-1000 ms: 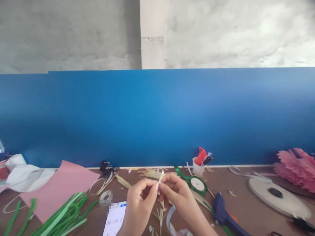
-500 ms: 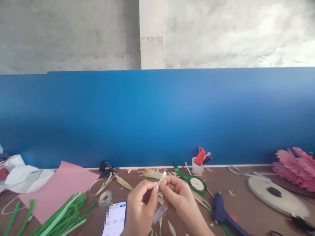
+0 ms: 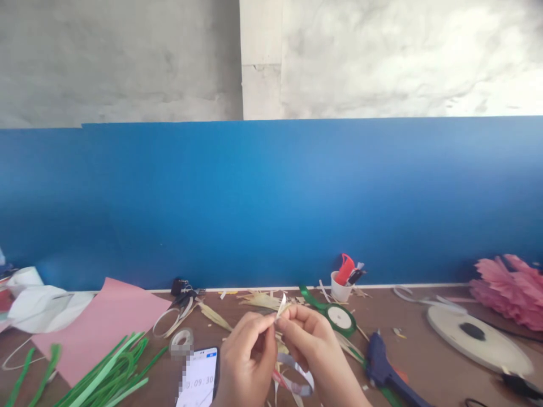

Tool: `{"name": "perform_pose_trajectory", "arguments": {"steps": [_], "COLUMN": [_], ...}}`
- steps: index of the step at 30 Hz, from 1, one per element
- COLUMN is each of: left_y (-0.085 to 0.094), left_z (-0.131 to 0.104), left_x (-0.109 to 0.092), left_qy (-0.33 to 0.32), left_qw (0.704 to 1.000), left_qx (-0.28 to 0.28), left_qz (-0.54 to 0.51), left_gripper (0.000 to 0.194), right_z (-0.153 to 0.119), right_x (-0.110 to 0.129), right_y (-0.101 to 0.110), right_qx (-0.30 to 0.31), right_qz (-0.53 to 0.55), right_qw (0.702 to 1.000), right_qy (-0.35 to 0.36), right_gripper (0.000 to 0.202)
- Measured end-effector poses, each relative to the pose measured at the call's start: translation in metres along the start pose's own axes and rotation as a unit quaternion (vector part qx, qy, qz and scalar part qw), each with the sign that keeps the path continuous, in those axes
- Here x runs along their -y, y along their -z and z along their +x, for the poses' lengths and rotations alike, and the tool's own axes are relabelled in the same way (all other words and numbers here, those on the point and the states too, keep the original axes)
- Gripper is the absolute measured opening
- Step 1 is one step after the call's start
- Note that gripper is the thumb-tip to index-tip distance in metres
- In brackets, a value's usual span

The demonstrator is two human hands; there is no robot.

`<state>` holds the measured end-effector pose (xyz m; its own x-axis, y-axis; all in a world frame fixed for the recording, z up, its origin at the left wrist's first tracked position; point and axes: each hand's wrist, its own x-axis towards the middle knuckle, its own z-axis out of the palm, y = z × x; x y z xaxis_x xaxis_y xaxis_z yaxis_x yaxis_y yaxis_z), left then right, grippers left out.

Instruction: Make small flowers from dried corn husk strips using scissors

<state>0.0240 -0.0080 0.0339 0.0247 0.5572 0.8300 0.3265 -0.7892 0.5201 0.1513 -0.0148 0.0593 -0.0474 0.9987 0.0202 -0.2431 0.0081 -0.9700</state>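
My left hand and my right hand meet in the lower middle of the head view, fingertips almost touching. Both are closed in a pinch on a narrow, pale, pointed strip, whose tip sticks up above the fingers. Its lower part is hidden by them. Below and between the hands hangs a whitish curled band with some red on it; whether it joins the strip I cannot tell. Dried husk-like pieces lie scattered behind and under the hands.
Left are a phone showing a timer, a tape roll, green pipe cleaners and pink paper. Right are a green ribbon spool, a white cup, a glue gun and an oval white base. A blue panel stands behind.
The pale strip stands more upright and looks curved now. The whitish band below has swung out into a wider loop. Both hands have shifted only slightly.
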Motion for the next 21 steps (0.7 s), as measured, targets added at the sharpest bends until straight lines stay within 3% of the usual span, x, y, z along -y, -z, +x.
{"name": "perform_pose_trajectory", "arguments": {"steps": [10,21], "left_y": [-0.003,-0.004], "left_z": [-0.008,-0.007], "left_x": [0.009,0.009], "left_qy": [-0.102,-0.085], "left_qw": [0.991,0.991], "left_qx": [-0.042,-0.061], "left_qz": [0.071,0.078], "left_gripper": [0.035,0.027], "right_z": [-0.005,-0.005], "right_x": [0.000,-0.010], "right_y": [-0.007,-0.009], "right_qx": [-0.021,-0.034], "right_qz": [0.016,-0.001], "right_qw": [1.000,0.999], "right_qy": [-0.008,0.013], "right_gripper": [0.043,0.042]}}
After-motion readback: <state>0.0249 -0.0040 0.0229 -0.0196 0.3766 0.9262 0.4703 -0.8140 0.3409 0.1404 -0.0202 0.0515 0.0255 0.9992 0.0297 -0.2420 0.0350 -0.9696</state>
